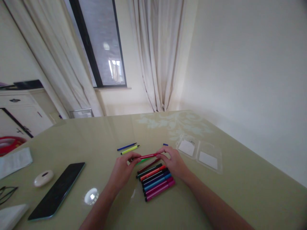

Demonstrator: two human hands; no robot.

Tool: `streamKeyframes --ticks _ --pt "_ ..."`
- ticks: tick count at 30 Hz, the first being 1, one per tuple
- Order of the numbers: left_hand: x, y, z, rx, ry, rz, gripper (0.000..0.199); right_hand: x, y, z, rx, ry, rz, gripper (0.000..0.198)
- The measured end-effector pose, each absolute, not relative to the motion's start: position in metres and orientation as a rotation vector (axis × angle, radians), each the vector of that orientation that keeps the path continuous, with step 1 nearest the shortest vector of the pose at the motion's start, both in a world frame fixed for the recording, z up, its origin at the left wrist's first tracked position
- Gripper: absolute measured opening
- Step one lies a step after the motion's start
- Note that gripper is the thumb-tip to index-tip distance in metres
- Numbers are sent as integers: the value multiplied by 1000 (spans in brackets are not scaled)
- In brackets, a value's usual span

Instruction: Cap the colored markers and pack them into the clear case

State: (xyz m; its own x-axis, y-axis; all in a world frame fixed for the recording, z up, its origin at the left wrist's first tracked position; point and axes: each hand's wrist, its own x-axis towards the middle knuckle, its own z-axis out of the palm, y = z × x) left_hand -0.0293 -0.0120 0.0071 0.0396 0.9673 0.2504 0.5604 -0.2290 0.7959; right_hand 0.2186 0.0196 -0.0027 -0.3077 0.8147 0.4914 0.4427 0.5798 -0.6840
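Note:
A red marker (pixel 148 156) is held level between my two hands, above the table. My left hand (pixel 124 166) pinches its left end, and my right hand (pixel 173 161) pinches its right end. Under it lie a green marker (pixel 142 162), partly hidden, and a dark red marker (pixel 149 165). Closer to me, several markers lie side by side in a row, among them an orange marker (pixel 153 173), a blue marker (pixel 157 182) and a magenta marker (pixel 160 190). Beyond my left hand rest a yellow marker (pixel 129 149) and a thin blue marker (pixel 127 146).
A clear plastic case (pixel 209 157) lies opened out on the right of the table (pixel 240 198). On the left are a phone (pixel 57 191), a white rounded case (pixel 43 178), a folded cloth (pixel 15 162) and a dark cable (pixel 8 193). A wall borders the right edge.

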Motion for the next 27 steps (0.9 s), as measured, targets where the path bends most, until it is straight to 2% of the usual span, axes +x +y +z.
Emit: streamKeyframes --ticks 12,15,19,23,27 --pt "-18 -11 -6 1929 1502 1094 22 215 20 -1 -1008 -1925 749 16" --pt "-19 -9 -14 2068 1481 998 22 225 33 -7 -1128 -1873 607 22" --pt "-29 -1 -24 2106 1466 933 28 245 52 -21 -1438 -1906 251 20" --pt "-50 11 -35 2120 1780 1082 37 249 54 -25 -1597 -2049 59 17" --pt "-70 16 -43 2098 2164 882 37 243 49 -23 -1621 -2056 -13 9"
